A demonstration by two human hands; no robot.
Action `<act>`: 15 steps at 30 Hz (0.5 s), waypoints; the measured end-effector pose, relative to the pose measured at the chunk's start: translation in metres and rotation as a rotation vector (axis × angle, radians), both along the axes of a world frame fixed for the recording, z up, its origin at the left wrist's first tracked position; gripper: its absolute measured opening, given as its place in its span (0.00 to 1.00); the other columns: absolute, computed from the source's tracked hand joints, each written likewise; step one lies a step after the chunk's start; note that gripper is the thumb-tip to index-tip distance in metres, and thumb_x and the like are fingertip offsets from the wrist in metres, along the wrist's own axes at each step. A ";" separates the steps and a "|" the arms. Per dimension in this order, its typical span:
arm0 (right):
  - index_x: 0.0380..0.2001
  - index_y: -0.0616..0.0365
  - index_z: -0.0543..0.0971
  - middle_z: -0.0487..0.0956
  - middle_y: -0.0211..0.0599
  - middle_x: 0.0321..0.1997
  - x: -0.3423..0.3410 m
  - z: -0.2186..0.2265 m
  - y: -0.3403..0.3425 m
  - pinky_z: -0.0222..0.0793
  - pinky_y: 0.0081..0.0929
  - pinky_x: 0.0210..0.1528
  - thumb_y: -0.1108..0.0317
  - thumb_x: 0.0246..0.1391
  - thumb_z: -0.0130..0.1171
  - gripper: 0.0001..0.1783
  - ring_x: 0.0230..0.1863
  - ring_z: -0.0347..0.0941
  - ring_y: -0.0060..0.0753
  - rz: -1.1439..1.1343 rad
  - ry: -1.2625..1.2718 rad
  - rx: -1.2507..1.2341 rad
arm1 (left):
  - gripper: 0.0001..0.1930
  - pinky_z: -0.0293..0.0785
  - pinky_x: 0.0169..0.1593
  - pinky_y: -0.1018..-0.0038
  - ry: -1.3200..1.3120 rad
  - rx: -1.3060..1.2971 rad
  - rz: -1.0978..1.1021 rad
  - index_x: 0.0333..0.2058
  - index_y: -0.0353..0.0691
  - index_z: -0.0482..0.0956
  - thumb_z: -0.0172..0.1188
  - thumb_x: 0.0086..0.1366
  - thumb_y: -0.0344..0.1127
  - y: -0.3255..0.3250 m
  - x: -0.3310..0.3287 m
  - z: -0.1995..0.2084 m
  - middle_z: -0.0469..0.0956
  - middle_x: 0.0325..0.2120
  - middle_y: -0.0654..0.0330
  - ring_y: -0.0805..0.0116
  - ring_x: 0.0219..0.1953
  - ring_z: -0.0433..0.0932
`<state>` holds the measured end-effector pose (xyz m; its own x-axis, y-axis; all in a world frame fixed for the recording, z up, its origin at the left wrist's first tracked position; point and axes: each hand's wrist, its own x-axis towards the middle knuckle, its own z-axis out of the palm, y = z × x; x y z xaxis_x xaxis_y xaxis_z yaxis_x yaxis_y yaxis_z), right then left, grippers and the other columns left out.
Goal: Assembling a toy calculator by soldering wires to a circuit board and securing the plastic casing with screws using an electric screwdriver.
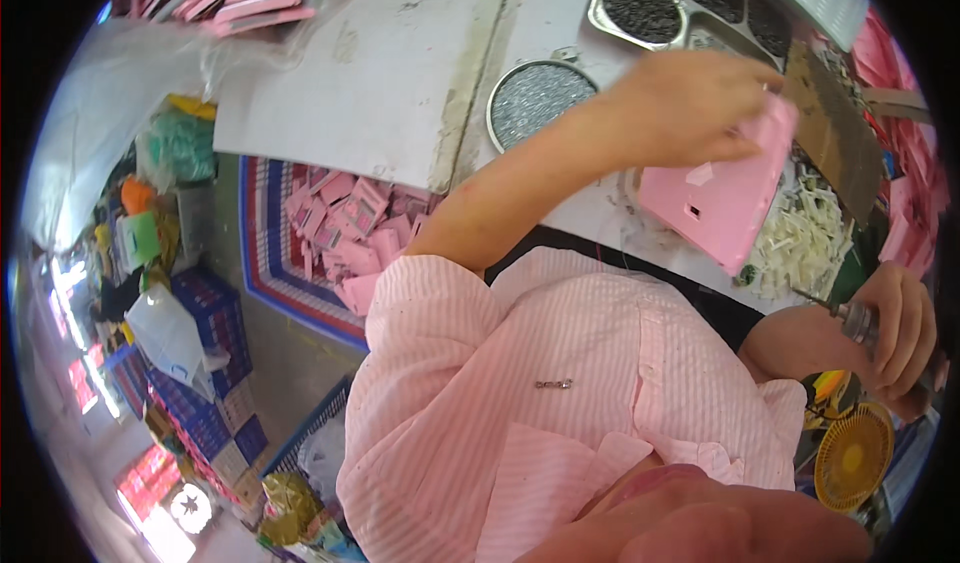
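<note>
My left arm reaches across the table, and my left hand [690, 108] is closed on a pink plastic panel [700, 208], fingers at its upper edge. The panel is tilted, with a small dark slot and a pale patch on its face. At the far right, my right hand [895, 333] is wrapped round an electric screwdriver [858, 321]. Its thin bit points toward the panel and stays apart from it. A heap of small whitish plastic pieces [805, 233] lies beside the panel, between it and my right hand.
A round dish of small silvery parts [540, 101] stands under my left forearm. Behind it is a metal tray [690, 31] of dark screws. A striped basket [250, 233] holds pink parts at the table's left edge. More pink parts [255, 3] lie far left. A yellow fan [853, 458] stands lower right.
</note>
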<state>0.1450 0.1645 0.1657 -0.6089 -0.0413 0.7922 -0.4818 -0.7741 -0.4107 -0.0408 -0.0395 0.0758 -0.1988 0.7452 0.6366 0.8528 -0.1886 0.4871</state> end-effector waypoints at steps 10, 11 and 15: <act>0.27 0.45 0.81 0.76 0.11 0.17 0.023 -0.043 0.034 0.66 0.11 0.33 0.58 0.53 0.67 0.07 0.21 0.72 0.10 -0.365 -0.537 0.053 | 0.16 0.77 0.41 0.72 -0.620 -0.568 1.416 0.37 0.33 0.82 0.72 0.57 0.39 -0.446 0.006 -0.042 0.83 0.30 0.55 0.69 0.32 0.80; 0.39 0.49 0.79 0.72 0.12 0.17 0.016 -0.043 0.026 0.62 0.14 0.33 0.60 0.56 0.65 0.10 0.21 0.67 0.11 -0.383 -0.542 0.079 | 0.17 0.78 0.42 0.68 -0.598 -0.686 1.524 0.38 0.33 0.82 0.71 0.57 0.41 -0.479 0.019 -0.057 0.83 0.29 0.52 0.63 0.31 0.81; 0.55 0.56 0.73 0.71 0.28 0.26 -0.005 -0.055 0.020 0.61 0.25 0.32 0.64 0.61 0.61 0.20 0.27 0.68 0.20 -0.636 -0.638 0.353 | 0.29 0.72 0.57 0.57 -0.087 -0.924 1.761 0.51 0.32 0.77 0.70 0.56 0.47 -0.496 0.025 -0.102 0.77 0.50 0.40 0.44 0.54 0.76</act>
<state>0.1397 0.1848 0.1102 -0.9111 0.2722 0.3095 -0.3735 -0.2276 -0.8993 -0.0162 -0.5354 -0.0266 -0.9534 -0.2325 0.1920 -0.2427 0.9696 -0.0307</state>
